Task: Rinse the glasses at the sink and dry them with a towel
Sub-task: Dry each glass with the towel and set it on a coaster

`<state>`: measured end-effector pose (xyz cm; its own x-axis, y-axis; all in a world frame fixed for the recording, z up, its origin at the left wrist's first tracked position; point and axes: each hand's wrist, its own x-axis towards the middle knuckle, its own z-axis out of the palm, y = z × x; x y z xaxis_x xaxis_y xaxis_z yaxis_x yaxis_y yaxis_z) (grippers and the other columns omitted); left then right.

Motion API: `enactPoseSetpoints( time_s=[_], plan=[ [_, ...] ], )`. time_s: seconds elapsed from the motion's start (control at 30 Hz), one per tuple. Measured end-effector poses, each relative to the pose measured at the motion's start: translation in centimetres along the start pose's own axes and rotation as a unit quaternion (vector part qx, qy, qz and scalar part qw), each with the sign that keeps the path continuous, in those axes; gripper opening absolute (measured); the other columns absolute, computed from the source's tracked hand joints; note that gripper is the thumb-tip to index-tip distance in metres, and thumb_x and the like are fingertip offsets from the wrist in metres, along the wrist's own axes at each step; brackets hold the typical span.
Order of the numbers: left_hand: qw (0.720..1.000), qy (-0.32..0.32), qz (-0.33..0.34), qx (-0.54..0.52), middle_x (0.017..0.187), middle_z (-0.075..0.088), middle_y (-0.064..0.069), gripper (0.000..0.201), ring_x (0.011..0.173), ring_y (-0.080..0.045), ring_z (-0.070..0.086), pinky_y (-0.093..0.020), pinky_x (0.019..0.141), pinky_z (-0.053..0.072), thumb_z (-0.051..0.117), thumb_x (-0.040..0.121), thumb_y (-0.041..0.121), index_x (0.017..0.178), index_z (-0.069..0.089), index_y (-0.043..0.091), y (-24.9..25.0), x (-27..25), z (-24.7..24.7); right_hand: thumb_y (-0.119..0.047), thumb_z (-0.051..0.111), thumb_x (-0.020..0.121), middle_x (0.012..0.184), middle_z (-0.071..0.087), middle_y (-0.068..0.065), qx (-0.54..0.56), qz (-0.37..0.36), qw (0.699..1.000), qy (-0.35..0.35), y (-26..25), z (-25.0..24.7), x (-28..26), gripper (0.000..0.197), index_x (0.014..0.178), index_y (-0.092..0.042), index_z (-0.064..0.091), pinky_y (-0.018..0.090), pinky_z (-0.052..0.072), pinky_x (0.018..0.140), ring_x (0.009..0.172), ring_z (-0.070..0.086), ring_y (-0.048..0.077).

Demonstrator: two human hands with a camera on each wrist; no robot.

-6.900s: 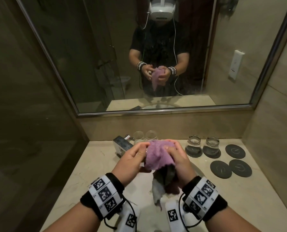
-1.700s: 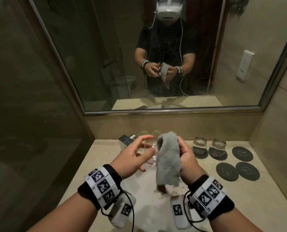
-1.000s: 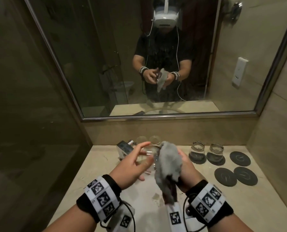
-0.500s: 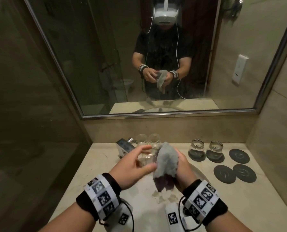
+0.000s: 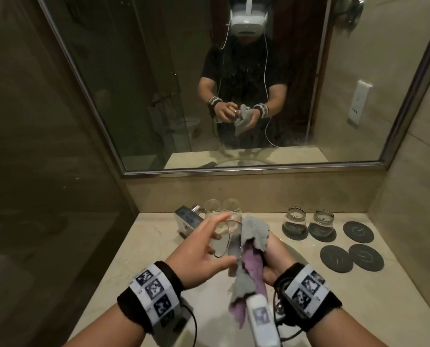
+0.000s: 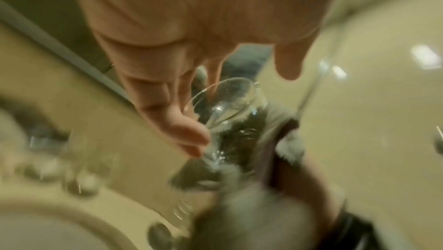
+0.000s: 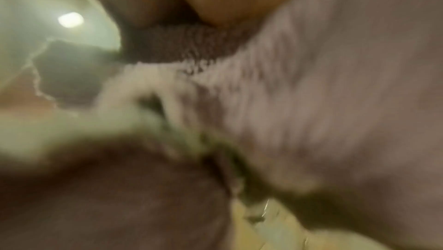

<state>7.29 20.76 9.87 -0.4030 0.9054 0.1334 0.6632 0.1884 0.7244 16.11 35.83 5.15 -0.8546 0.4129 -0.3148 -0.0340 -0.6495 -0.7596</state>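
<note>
Over the sink, my left hand (image 5: 203,249) holds a clear glass (image 5: 222,237) with its fingers spread round the body, the rim tilted toward me. My right hand (image 5: 271,254) grips a towel (image 5: 252,236), grey on one side and purple on the other, bunched against the glass's right side. The towel's tail hangs down between my wrists. In the left wrist view my fingertips (image 6: 187,134) touch the glass (image 6: 227,98). The right wrist view is blurred and filled by the towel (image 7: 311,102).
Two glasses (image 5: 221,205) stand at the back beside the chrome faucet (image 5: 187,219). Two more glasses (image 5: 309,220) sit on dark coasters at the right, with three bare coasters (image 5: 351,251) near them. The counter (image 5: 143,246) is beige stone under a wall mirror (image 5: 133,96).
The towel has shifted in my right hand, so its purple side now shows below the grey. My left hand has kept hold of the glass.
</note>
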Motion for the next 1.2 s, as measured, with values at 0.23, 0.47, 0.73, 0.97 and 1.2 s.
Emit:
enactPoseSetpoints(
  time_s=[0.23, 0.47, 0.73, 0.97, 1.2],
  plan=[
    [0.998, 0.042, -0.027, -0.025, 0.133, 0.05, 0.008, 0.053, 0.103, -0.002, 0.06, -0.021, 0.087, 0.052, 0.071, 0.085, 0.034, 0.131, 0.046, 0.034, 0.4, 0.1, 0.3, -0.034, 0.055, 0.084, 0.088, 0.059, 0.02, -0.051, -0.145, 0.988, 0.019, 0.0, 0.1, -0.4, 0.041, 0.099, 0.004, 0.058, 0.039, 0.05, 0.068, 0.075, 0.058, 0.028],
    [0.956, 0.025, -0.159, -0.247, 0.131, 0.052, 0.003, 0.084, 0.088, -0.012, 0.069, -0.036, 0.081, 0.059, 0.073, 0.07, 0.062, 0.14, 0.037, 0.034, 0.3, 0.2, 0.4, -0.03, 0.05, 0.096, 0.09, 0.063, 0.019, 0.013, -0.107, 0.994, 0.002, 0.2, 0.0, -0.3, 0.037, 0.103, 0.006, 0.059, 0.037, 0.053, 0.073, 0.081, 0.061, 0.029],
    [0.995, 0.052, -0.045, -0.072, 0.122, 0.057, 0.013, 0.072, 0.08, -0.022, 0.061, -0.035, 0.078, 0.056, 0.084, 0.061, 0.047, 0.123, 0.047, 0.05, -0.1, -0.4, 0.8, -0.037, 0.063, 0.086, 0.093, 0.056, 0.02, 0.053, 0.003, 0.998, -0.044, -0.3, -0.2, 0.0, 0.045, 0.106, 0.003, 0.06, 0.037, 0.049, 0.073, 0.078, 0.057, 0.028],
    [0.848, 0.085, -0.179, -0.492, 0.121, 0.06, -0.019, 0.076, 0.077, -0.03, 0.069, -0.036, 0.066, 0.06, 0.091, 0.051, 0.021, 0.119, 0.058, 0.018, -0.2, -1.0, 0.1, -0.021, 0.055, 0.087, 0.101, 0.06, 0.022, 0.137, -0.028, 0.99, 0.021, -0.2, -3.3, 0.8, 0.024, 0.098, 0.0, 0.06, 0.041, 0.053, 0.086, 0.091, 0.062, 0.029],
    [0.702, 0.018, -0.211, -0.68, 0.109, 0.057, -0.028, 0.069, 0.065, -0.031, 0.064, -0.027, 0.054, 0.056, 0.097, 0.044, 0.031, 0.105, 0.067, 0.015, 0.2, -0.9, 1.7, -0.064, 0.059, 0.078, 0.073, 0.059, 0.016, -0.258, -0.077, 0.961, -0.071, 1.5, 0.5, -0.7, 0.069, 0.103, 0.0, 0.061, 0.028, 0.041, 0.046, 0.054, 0.05, 0.017]
  ],
)
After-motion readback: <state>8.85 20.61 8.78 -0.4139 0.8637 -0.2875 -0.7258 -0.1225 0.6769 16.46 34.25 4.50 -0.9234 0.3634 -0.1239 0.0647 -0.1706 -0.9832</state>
